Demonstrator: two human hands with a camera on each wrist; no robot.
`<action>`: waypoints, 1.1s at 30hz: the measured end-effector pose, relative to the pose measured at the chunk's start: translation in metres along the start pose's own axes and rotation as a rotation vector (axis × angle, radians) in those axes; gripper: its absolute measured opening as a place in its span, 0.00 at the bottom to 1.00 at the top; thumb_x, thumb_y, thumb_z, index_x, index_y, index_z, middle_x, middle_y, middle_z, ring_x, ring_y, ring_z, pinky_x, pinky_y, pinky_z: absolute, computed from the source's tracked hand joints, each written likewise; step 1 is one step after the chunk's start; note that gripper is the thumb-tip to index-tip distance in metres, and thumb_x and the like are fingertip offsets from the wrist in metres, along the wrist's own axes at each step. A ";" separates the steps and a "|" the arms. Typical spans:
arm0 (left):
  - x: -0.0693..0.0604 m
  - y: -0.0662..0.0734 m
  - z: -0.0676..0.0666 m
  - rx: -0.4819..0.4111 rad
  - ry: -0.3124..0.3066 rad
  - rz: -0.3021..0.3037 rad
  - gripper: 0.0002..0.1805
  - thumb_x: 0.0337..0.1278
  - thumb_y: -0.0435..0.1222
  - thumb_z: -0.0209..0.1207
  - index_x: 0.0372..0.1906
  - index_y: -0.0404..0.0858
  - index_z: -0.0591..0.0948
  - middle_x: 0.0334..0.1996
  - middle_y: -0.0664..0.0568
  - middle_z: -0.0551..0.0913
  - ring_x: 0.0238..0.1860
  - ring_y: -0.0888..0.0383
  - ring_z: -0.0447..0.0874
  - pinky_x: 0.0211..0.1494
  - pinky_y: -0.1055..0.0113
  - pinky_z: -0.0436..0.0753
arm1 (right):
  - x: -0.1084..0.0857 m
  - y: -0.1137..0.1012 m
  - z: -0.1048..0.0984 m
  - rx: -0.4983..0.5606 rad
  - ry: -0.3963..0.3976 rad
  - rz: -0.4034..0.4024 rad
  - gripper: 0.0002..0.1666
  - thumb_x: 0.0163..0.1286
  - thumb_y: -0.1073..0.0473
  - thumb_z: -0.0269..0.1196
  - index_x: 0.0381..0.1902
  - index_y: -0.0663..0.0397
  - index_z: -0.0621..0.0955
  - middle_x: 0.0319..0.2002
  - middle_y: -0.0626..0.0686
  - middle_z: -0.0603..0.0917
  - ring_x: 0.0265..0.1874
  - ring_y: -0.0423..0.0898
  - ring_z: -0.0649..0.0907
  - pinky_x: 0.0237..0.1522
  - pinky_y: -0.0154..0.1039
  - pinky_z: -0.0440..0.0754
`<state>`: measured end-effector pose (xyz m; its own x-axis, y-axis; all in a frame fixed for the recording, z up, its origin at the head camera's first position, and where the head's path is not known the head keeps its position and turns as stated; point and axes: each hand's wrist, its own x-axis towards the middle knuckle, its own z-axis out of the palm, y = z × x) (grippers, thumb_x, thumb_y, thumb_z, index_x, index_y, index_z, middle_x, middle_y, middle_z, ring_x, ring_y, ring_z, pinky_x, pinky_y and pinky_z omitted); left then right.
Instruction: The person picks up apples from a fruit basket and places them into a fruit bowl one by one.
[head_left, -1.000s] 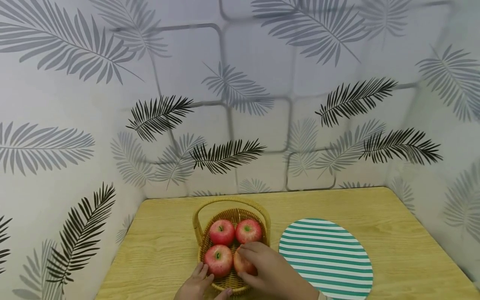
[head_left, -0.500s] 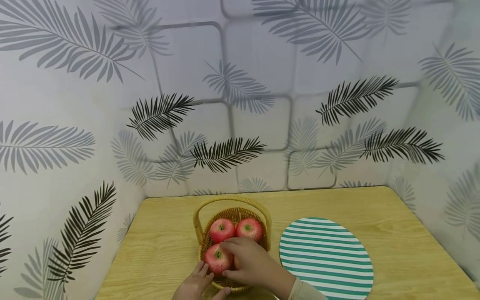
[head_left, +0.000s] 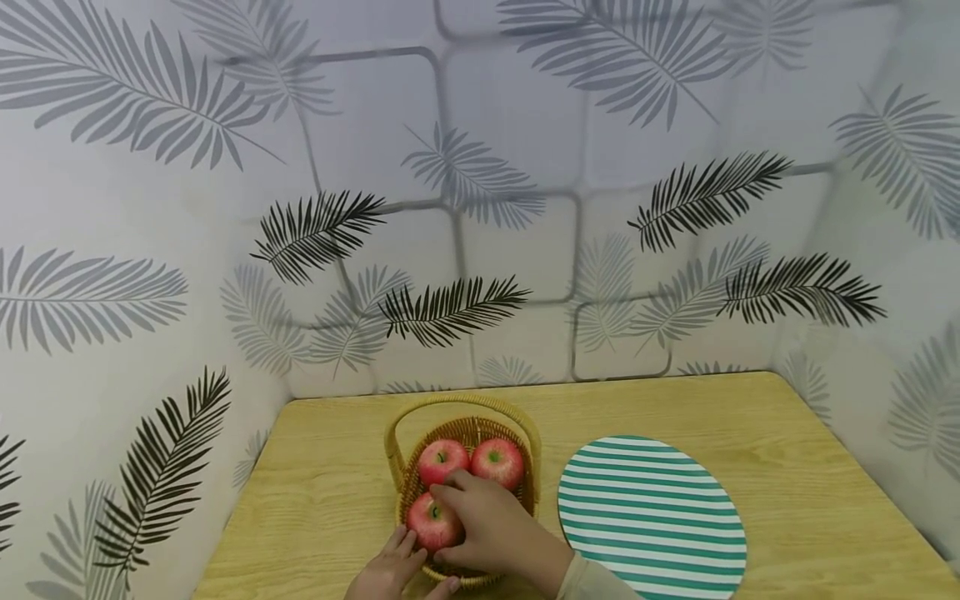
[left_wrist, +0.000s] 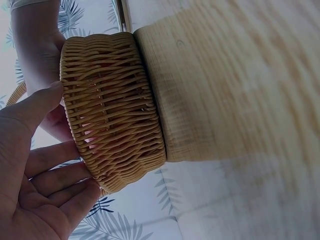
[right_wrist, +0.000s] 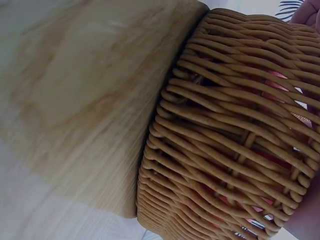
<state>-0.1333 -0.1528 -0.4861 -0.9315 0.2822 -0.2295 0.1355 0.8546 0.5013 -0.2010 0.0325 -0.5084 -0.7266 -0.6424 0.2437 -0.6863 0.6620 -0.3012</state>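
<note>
A wicker basket (head_left: 536,492) with an arched handle holds red apples. Two apples, the back-left apple (head_left: 442,461) and the back-right apple (head_left: 497,463), lie uncovered. My right hand (head_left: 495,525) reaches into the front of the basket and grips the front-left apple (head_left: 432,523) from its right side, fingers on top and thumb low. That hand hides the basket's front-right part. My left hand (head_left: 385,575) holds the near-left rim; in the left wrist view its thumb and bent fingers touch the woven rim (left_wrist: 75,120) at separate spots.
A round mat (head_left: 652,517) with green and white stripes lies right of the basket on the wood-grain table (head_left: 330,467). Behind the table stands a wall (head_left: 517,250) with a leaf pattern. The right wrist view shows mostly the basket's woven side (right_wrist: 235,135).
My right hand has shifted left, from the front-right apple onto the front-left one. The front-right apple is now hidden from view. My left hand stays at the rim.
</note>
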 end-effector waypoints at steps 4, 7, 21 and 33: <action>0.000 0.001 -0.001 -0.011 -0.008 -0.012 0.41 0.64 0.61 0.55 0.59 0.26 0.80 0.65 0.24 0.71 0.72 0.28 0.61 0.66 0.33 0.68 | 0.001 0.000 -0.001 -0.012 0.004 0.000 0.42 0.57 0.36 0.72 0.65 0.49 0.79 0.55 0.46 0.81 0.47 0.42 0.84 0.50 0.39 0.85; 0.000 0.002 0.000 -0.021 -0.009 -0.022 0.41 0.63 0.62 0.55 0.58 0.26 0.80 0.65 0.24 0.71 0.72 0.28 0.60 0.67 0.32 0.68 | 0.002 0.000 0.000 -0.013 0.003 0.009 0.41 0.56 0.36 0.72 0.63 0.48 0.80 0.53 0.46 0.80 0.47 0.42 0.84 0.50 0.39 0.85; 0.004 0.000 0.002 0.003 -0.030 -0.038 0.42 0.63 0.63 0.55 0.58 0.25 0.80 0.66 0.25 0.71 0.73 0.29 0.60 0.67 0.33 0.67 | 0.000 0.001 0.000 -0.017 0.001 0.010 0.41 0.56 0.35 0.72 0.63 0.48 0.80 0.55 0.45 0.80 0.50 0.42 0.83 0.54 0.40 0.84; 0.001 -0.002 0.003 -0.011 0.014 -0.022 0.43 0.62 0.63 0.55 0.55 0.24 0.81 0.64 0.27 0.74 0.72 0.30 0.63 0.66 0.35 0.71 | -0.033 0.006 -0.015 -0.006 0.107 0.020 0.43 0.54 0.41 0.76 0.63 0.55 0.79 0.59 0.50 0.80 0.57 0.46 0.81 0.60 0.44 0.81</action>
<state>-0.1331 -0.1529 -0.4901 -0.9389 0.2568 -0.2291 0.1109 0.8559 0.5051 -0.1818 0.0640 -0.5042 -0.7390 -0.5844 0.3352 -0.6718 0.6767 -0.3014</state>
